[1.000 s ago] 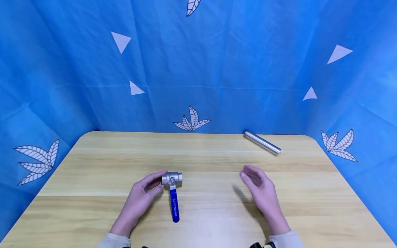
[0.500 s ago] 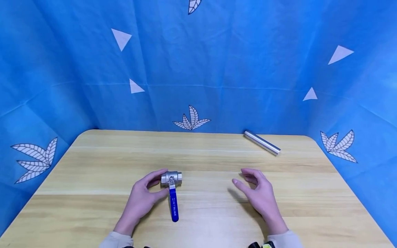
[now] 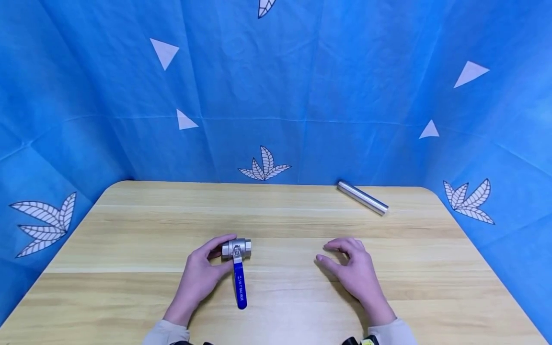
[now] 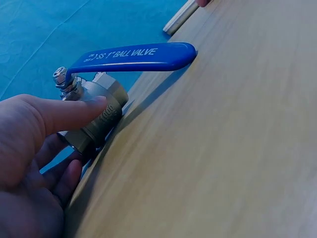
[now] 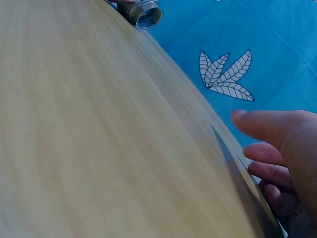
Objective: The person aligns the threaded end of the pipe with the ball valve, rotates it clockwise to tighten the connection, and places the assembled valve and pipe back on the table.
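A steel ball valve (image 3: 236, 248) with a blue lever (image 3: 240, 286) is on the wooden table, left of centre in the head view. My left hand (image 3: 200, 277) grips the left end of its body. In the left wrist view, the thumb (image 4: 79, 113) lies along the near side of the valve body (image 4: 110, 110). The other fingers reach round behind, partly hidden. The lever points toward me, marked "1" BALL VALVE". My right hand (image 3: 356, 274) hovers over the table to the right of the valve, fingers loosely bent, with nothing in them.
A shiny metal tube (image 3: 362, 197) lies slanted near the table's back right edge. Behind and beside the wooden table (image 3: 284, 215) hangs a blue cloth (image 3: 276, 86) printed with leaves and triangles.
My left thumb and fingers have closed in on the valve, which stays in about the same place. The right hand has shifted left and slightly toward me, its fingers bending more.
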A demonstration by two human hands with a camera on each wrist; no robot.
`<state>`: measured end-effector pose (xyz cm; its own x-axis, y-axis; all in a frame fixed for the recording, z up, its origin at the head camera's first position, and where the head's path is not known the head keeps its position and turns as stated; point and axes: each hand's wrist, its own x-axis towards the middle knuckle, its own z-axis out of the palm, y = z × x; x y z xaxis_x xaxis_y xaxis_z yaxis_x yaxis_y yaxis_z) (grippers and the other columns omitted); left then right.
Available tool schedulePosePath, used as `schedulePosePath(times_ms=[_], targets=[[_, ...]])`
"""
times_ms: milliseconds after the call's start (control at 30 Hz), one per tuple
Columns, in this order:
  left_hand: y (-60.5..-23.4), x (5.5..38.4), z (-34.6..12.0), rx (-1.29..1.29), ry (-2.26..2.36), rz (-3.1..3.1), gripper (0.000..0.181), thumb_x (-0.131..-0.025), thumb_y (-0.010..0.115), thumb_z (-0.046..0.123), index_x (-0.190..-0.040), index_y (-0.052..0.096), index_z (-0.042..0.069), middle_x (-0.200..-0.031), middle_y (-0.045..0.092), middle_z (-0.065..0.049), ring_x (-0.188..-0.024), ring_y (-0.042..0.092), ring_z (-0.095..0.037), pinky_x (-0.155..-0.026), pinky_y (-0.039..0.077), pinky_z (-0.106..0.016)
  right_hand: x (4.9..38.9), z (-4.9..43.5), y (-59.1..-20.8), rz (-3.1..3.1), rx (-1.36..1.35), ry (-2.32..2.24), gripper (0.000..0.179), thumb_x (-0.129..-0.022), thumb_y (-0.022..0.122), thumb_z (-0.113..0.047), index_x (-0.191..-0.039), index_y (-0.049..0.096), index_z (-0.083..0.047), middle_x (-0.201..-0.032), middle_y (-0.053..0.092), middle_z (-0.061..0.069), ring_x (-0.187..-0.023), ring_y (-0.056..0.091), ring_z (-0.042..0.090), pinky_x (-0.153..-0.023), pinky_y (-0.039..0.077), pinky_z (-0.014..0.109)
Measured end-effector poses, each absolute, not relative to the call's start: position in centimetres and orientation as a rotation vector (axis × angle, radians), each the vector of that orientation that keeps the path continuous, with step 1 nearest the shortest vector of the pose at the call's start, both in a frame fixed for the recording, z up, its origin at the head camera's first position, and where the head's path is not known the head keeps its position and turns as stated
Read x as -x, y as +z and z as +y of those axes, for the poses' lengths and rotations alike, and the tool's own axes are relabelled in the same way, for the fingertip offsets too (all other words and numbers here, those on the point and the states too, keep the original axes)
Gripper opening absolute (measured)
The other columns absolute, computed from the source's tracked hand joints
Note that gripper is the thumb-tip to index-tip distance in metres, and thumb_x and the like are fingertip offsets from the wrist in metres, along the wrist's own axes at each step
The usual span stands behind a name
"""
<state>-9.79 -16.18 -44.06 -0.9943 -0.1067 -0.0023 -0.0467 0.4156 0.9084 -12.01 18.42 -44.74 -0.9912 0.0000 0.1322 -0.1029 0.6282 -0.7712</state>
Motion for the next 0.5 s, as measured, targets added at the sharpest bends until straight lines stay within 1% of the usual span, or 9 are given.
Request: schedulePosePath(times_ms=[133, 267, 333, 500], targets=[[-44.0, 9.8, -16.2, -0.14, -1.656, -2.598, 0.061, -0.086, 0.085, -0.004, -0.138, 0.073, 0.024, -0.142, 0.071, -0.013, -0.127, 0.071, -0.034, -0.113, 0.056, -0.051, 12.0, 18.3, -44.9, -2.762, -0.111, 1.289, 0.043, -0.084, 0.093, -0.043, -0.118, 0.079, -0.022, -0.126, 0.073, -0.001, -0.127, 0.057, 0.022, -0.114, 0.045, 0.051], [-44.0, 9.8, -16.2, -0.149, -1.667, -2.596, 0.062, -0.085, 0.085, -0.005, -0.139, 0.073, 0.024, -0.143, 0.071, -0.014, -0.128, 0.07, -0.035, -0.114, 0.056, -0.052, 11.8, 18.0, -44.9, -2.778, -0.138, 1.274, 0.053, -0.08, 0.095, -0.046, -0.123, 0.077, -0.022, -0.128, 0.072, -0.001, -0.128, 0.055, 0.022, -0.115, 0.044, 0.053], [-44.0, 9.8, -16.2, -0.158, -1.673, -2.597, 0.062, -0.085, 0.085, -0.005, -0.139, 0.073, 0.025, -0.143, 0.071, -0.014, -0.128, 0.07, -0.035, -0.114, 0.055, -0.053, 11.8, 17.8, -45.0, -2.775, -0.155, 1.268, 0.056, -0.078, 0.097, -0.047, -0.124, 0.077, -0.022, -0.128, 0.071, -0.002, -0.127, 0.054, 0.021, -0.114, 0.045, 0.052], [-43.9, 9.8, -16.1, -0.179, -1.668, -2.607, 0.061, -0.086, 0.085, -0.003, -0.139, 0.073, 0.025, -0.144, 0.07, -0.013, -0.129, 0.069, -0.035, -0.115, 0.054, -0.054, 11.6, 17.2, -45.2, -2.752, -0.249, 1.189, 0.058, -0.074, 0.098, -0.048, -0.121, 0.077, -0.022, -0.124, 0.071, -0.004, -0.124, 0.055, 0.021, -0.11, 0.041, 0.049]])
